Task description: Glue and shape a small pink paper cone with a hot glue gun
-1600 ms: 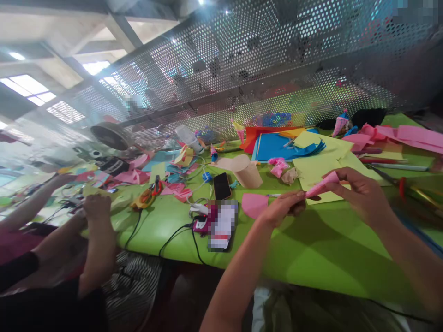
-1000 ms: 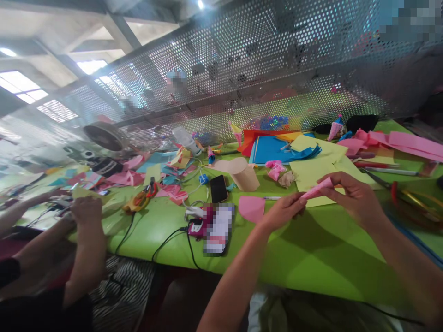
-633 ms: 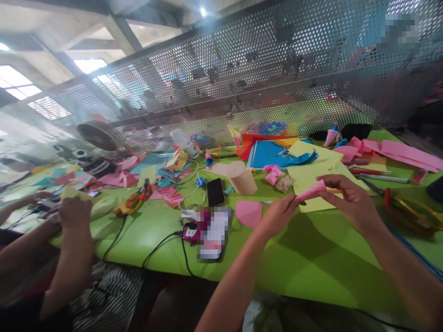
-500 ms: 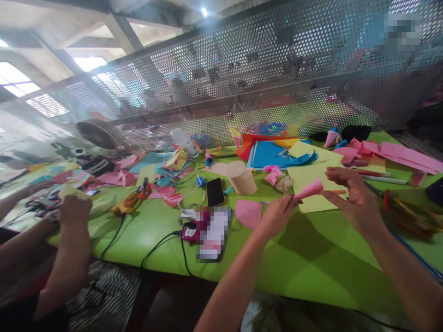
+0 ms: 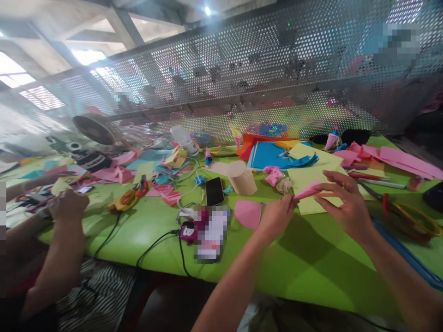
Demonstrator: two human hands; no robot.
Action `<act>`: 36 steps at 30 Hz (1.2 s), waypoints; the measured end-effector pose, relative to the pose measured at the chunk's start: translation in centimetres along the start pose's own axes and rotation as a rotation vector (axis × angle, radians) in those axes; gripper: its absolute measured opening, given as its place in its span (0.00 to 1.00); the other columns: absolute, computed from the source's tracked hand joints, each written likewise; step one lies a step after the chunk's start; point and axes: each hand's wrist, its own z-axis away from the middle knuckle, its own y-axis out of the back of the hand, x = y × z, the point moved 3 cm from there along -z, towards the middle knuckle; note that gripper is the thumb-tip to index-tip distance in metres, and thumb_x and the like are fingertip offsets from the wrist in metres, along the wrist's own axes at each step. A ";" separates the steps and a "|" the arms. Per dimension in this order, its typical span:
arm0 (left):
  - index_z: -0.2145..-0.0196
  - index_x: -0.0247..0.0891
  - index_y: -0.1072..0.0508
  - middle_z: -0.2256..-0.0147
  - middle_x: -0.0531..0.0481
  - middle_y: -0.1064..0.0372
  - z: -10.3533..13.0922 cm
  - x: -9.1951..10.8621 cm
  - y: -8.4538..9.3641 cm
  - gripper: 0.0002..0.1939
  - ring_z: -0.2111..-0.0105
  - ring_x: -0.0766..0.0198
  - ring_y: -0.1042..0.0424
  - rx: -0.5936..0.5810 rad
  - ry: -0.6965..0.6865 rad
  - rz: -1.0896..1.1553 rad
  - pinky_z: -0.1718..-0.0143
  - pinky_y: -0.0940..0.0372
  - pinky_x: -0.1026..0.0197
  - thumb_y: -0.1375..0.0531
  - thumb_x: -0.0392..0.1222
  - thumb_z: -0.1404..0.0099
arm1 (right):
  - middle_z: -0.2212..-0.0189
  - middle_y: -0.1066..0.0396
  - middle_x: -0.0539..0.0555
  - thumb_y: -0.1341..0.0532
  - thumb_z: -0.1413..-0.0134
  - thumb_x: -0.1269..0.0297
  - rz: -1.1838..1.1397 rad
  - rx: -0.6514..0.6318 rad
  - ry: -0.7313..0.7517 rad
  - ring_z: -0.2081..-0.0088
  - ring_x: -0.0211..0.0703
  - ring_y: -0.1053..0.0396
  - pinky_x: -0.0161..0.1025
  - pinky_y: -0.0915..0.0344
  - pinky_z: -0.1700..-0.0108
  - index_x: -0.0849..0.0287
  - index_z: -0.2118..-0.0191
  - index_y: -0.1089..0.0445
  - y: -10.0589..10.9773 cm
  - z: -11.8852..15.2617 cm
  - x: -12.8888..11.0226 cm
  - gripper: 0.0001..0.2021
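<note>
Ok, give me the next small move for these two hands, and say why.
Probably close the right hand lightly on the wide end of the pink paper cone: the left hand pinches its narrow end, while the right is open around the other.

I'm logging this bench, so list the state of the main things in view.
Rolled pink paper cone: held aslant
Left hand: closed on cone
Right hand: open at its wide end
Rounded pink paper piece: lying flat
Black-screened phone: screen dark
White-screened phone: screen bright, contents unreadable
Blue paper sheets: stacked
</note>
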 end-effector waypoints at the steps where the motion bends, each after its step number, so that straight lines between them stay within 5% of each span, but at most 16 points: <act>1: 0.57 0.38 0.27 0.66 0.44 0.24 0.0 0.1 0.0 0.17 0.69 0.57 0.28 -0.003 -0.003 -0.010 0.64 0.40 0.61 0.51 0.49 0.19 | 0.38 0.32 0.57 0.33 0.35 0.60 0.007 0.005 0.002 0.39 0.61 0.31 0.65 0.31 0.38 0.45 0.52 0.21 -0.1 0.0 0.0 0.08; 6: 0.57 0.38 0.27 0.64 0.43 0.24 0.0 -0.1 -0.2 0.19 0.67 0.56 0.27 0.018 -0.010 -0.001 0.63 0.40 0.61 0.53 0.51 0.19 | 0.42 0.29 0.58 0.33 0.34 0.60 0.078 0.010 0.038 0.41 0.61 0.30 0.65 0.32 0.40 0.48 0.60 0.21 -0.3 -0.1 -0.2 0.03; 15: 0.55 0.38 0.25 0.57 0.43 0.20 -0.2 -0.7 -0.2 0.19 0.60 0.56 0.24 0.049 -0.004 0.210 0.57 0.36 0.60 0.52 0.50 0.18 | 0.39 0.29 0.57 0.34 0.34 0.61 0.149 -0.031 0.097 0.39 0.62 0.31 0.63 0.35 0.39 0.48 0.61 0.20 -0.4 -0.1 -1.0 0.05; 26: 0.51 0.38 0.26 0.61 0.42 0.20 0.0 0.1 0.2 0.15 0.63 0.55 0.21 0.028 0.065 -0.171 0.61 0.35 0.60 0.51 0.44 0.18 | 0.39 0.31 0.60 0.31 0.37 0.61 0.100 0.010 0.080 0.38 0.62 0.31 0.63 0.33 0.37 0.51 0.49 0.22 -0.1 -0.1 -1.0 0.11; 30: 0.50 0.37 0.27 0.61 0.41 0.20 0.0 0.2 0.4 0.15 0.63 0.55 0.20 0.025 0.049 -0.223 0.61 0.34 0.60 0.51 0.44 0.18 | 0.40 0.30 0.59 0.32 0.36 0.61 0.088 0.099 0.034 0.37 0.59 0.31 0.60 0.33 0.34 0.50 0.46 0.23 3.2 -0.3 -2.2 0.14; 36: 0.49 0.36 0.27 0.60 0.41 0.20 0.0 0.3 0.5 0.16 0.61 0.54 0.20 0.036 0.004 -0.217 0.61 0.35 0.61 0.52 0.42 0.18 | 0.48 0.23 0.56 0.31 0.38 0.58 0.311 0.280 -0.252 0.45 0.50 0.26 0.48 0.32 0.38 0.51 0.48 0.22 12.9 4.5 -0.4 0.14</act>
